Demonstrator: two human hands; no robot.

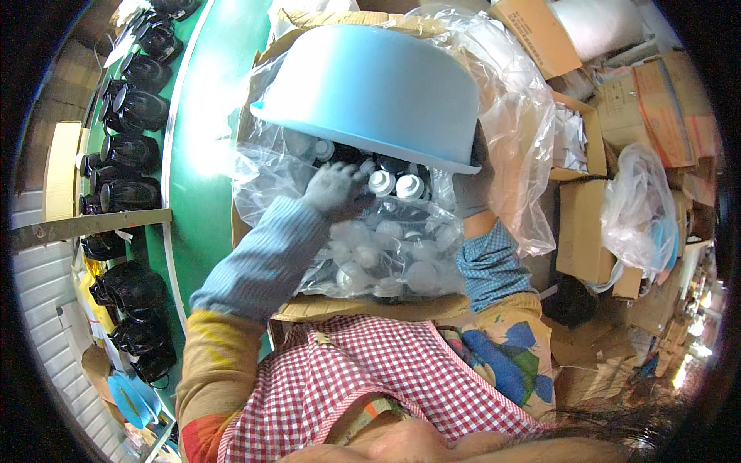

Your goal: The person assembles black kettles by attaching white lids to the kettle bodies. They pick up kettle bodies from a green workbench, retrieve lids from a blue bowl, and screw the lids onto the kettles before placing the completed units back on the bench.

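Observation:
A light-blue plastic basin (370,85) is tipped on its side over a cardboard box (370,309), its mouth facing me. My right hand (472,185), in a grey glove, grips the basin's rim at its right end; part of the hand is hidden behind the rim. Below the rim, my grey-gloved left hand (338,187) reaches in with fingers apart, beside dark and white parts. Two white round caps (395,184) lie to its right. Many translucent white caps (386,251) fill the box under a clear plastic liner (266,174).
On the left, a green bench (207,147) runs along the box, with rows of glossy black rounded items (133,150) past its edge. To the right stand open cartons (583,224), one with white pieces (570,135), and a clear plastic bag (641,204).

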